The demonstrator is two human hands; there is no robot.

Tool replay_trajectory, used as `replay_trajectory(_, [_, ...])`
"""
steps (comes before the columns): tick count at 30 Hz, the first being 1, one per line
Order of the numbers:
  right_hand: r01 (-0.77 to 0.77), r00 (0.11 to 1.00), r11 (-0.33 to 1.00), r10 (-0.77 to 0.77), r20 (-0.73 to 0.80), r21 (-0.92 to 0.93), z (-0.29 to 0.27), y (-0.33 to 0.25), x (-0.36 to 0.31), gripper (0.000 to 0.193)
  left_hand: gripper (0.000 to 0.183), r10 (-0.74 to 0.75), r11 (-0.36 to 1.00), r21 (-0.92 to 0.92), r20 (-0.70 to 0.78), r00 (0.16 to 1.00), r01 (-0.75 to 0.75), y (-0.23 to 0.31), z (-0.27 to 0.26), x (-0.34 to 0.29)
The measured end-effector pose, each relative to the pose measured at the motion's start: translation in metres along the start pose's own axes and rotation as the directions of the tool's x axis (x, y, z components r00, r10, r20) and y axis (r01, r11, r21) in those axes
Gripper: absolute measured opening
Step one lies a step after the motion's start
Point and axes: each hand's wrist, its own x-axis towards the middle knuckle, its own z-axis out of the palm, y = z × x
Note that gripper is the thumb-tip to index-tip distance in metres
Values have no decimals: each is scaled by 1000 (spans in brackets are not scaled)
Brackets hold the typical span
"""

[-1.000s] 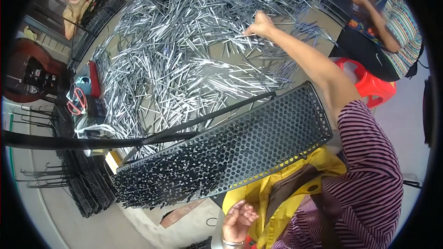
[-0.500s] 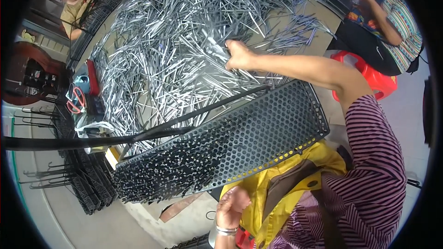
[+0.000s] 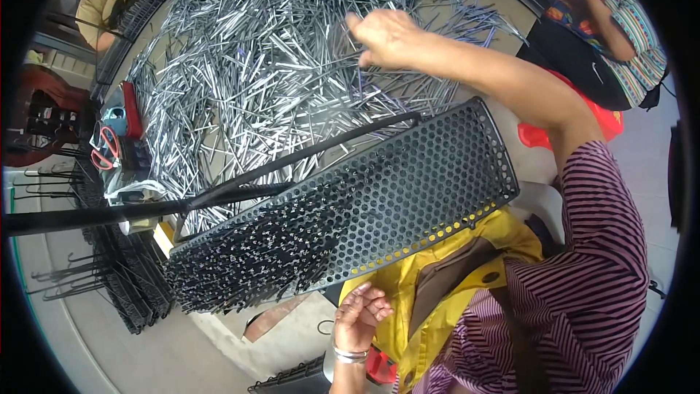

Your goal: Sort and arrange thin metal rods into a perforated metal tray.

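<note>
My right hand (image 3: 390, 38) is over a wide heap of thin grey and silvery strips (image 3: 248, 80), thumb and forefinger apart and slightly blurred. No strip shows between those two fingers. Low in front of me, my left hand (image 3: 361, 314) is curled, palm side up, just below the near edge of a long black perforated rack (image 3: 415, 204). Whether anything small lies in its fingers is hidden. Many thin dark strips with small pale ends (image 3: 255, 255) stand packed in the rack's left half; bare holes show on the right.
A black bar (image 3: 109, 217) crosses from the left over the heap. Red-handled scissors (image 3: 106, 147) lie at the left edge. Hooked black racks (image 3: 127, 277) stand below. One co-worker (image 3: 98, 11) sits far left, another (image 3: 631, 36) far right, near a red stool (image 3: 609, 120).
My right hand has moved up and away from the strips, its fingers spreading. The left hand's fingers have turned upward and curled. The whole view has shifted slightly.
</note>
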Motion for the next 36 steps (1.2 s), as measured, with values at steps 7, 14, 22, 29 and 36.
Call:
replay_trajectory(7, [-177, 978, 964, 151, 144, 197, 33, 19, 18, 97, 32, -13, 1000, -5, 8, 1000, 13, 1, 1, -1])
replay_trajectory(14, [-34, 883, 890, -186, 430, 454, 41, -29, 21, 106, 33, -24, 1000, 13, 17, 1000, 23, -1, -2, 3])
replay_trajectory(22, [179, 901, 968, -232, 367, 174, 38, -54, 9, 78, 32, -23, 998, -49, 28, 999, 25, 1, 2, 3])
replay_trajectory(29, [253, 901, 967, -240, 361, 13, 26, -31, 20, 90, 32, -30, 998, -62, 40, 999, 32, 1, -2, 1])
replay_trajectory(36, [141, 954, 983, -103, 280, -119, -22, -21, -2, 98, 33, 19, 997, -74, 17, 1000, -17, 6, -5, -3])
